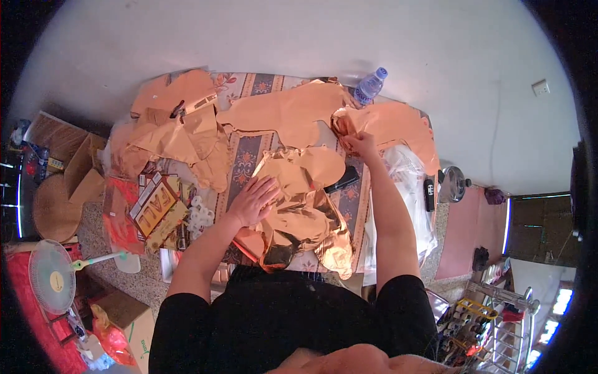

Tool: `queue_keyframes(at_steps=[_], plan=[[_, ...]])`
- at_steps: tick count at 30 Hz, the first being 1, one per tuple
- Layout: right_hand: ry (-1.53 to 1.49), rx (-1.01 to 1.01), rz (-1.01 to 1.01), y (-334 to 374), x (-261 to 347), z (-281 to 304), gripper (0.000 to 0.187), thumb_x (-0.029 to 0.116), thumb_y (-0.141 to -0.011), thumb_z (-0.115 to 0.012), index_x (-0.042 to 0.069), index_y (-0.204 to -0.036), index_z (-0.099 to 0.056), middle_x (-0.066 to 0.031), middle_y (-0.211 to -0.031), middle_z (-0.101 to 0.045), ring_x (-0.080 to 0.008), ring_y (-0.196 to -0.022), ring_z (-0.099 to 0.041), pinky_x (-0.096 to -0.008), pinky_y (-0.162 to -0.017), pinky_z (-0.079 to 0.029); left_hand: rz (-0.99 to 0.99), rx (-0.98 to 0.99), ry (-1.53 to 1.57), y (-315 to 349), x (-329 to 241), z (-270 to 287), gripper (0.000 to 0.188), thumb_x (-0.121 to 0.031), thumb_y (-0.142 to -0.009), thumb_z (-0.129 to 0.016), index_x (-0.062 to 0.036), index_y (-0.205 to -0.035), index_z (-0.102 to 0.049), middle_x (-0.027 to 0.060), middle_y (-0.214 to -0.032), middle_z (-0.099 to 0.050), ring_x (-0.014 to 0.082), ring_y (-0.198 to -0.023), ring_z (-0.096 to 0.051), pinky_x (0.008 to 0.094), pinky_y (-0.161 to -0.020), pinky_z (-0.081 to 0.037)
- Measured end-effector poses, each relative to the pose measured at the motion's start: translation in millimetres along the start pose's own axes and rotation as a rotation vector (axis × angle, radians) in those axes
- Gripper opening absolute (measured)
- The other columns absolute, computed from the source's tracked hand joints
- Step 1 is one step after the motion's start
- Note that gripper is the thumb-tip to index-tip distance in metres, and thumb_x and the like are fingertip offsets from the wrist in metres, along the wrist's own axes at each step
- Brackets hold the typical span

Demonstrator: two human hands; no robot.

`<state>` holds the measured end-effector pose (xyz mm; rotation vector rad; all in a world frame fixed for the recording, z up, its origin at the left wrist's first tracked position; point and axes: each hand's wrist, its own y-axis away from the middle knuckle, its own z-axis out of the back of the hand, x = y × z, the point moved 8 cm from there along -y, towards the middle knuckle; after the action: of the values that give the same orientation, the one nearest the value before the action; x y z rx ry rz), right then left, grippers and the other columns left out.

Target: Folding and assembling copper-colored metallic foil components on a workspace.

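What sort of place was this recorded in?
Probably a room in a home: a flower-patterned tablecloth lies under copper-coloured foil, a fan is at the left, and a wall socket shows at right.

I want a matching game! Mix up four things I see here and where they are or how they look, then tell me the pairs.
Things:
1. Left hand
2. Right hand
3. Bottle
4. Fan

Places and looks:
A. Off the table, at the picture's lower left
B. Curled on the right-side foil
C. See-through, with a blue cap
D. Spread flat on the middle foil

Pairs: 1-D, 2-B, 3-C, 4-A
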<state>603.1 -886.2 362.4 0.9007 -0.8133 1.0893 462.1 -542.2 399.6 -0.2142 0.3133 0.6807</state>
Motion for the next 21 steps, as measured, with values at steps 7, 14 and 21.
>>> queue_keyframes(at_steps=[7, 14, 21], plan=[[0.293, -0.120, 0.136, 11.4, 30.3, 7.5, 0.019, 0.021, -0.079, -0.068, 0.002, -0.081, -0.064, -0.0112, -0.070, -0.061, -0.0288, -0.064, -0.062, -0.0393, -0.057, -0.047, -0.002, -0.010, 0.004, -1.5, 0.2, -1.3, 0.056, -0.024, -0.080, -0.057, -0.0105, -0.133, -0.045, 0.0121, -0.144, -0.036, 0.0277, -0.137, -0.029, 0.0465, -0.113, -0.019], [0.971, -0.026, 0.529, 32.8, 70.9, -41.8, 0.031, 0.021, -0.079, -0.063, 0.007, -0.106, -0.058, -0.0142, -0.103, -0.055, -0.0344, -0.089, -0.061, -0.0440, -0.072, -0.052, -0.007, -0.029, -0.003, 1.5, 1.1, -1.5, 0.056, -0.024, -0.080, -0.057, -0.0112, -0.133, -0.045, 0.0108, -0.144, -0.037, 0.0271, -0.136, -0.030, 0.0463, -0.113, -0.020], [0.969, -0.031, 0.465, 27.4, 69.2, -47.3, 0.023, 0.027, -0.082, -0.059, 0.005, -0.087, -0.063, -0.0128, -0.092, -0.059, -0.0314, -0.086, -0.063, -0.0427, -0.072, -0.052, 0.009, -0.005, 0.003, 0.1, 0.3, 0.0, 0.055, -0.024, -0.081, -0.055, -0.0101, -0.133, -0.045, 0.0109, -0.145, -0.036, 0.0270, -0.137, -0.029, 0.0467, -0.113, -0.019]])
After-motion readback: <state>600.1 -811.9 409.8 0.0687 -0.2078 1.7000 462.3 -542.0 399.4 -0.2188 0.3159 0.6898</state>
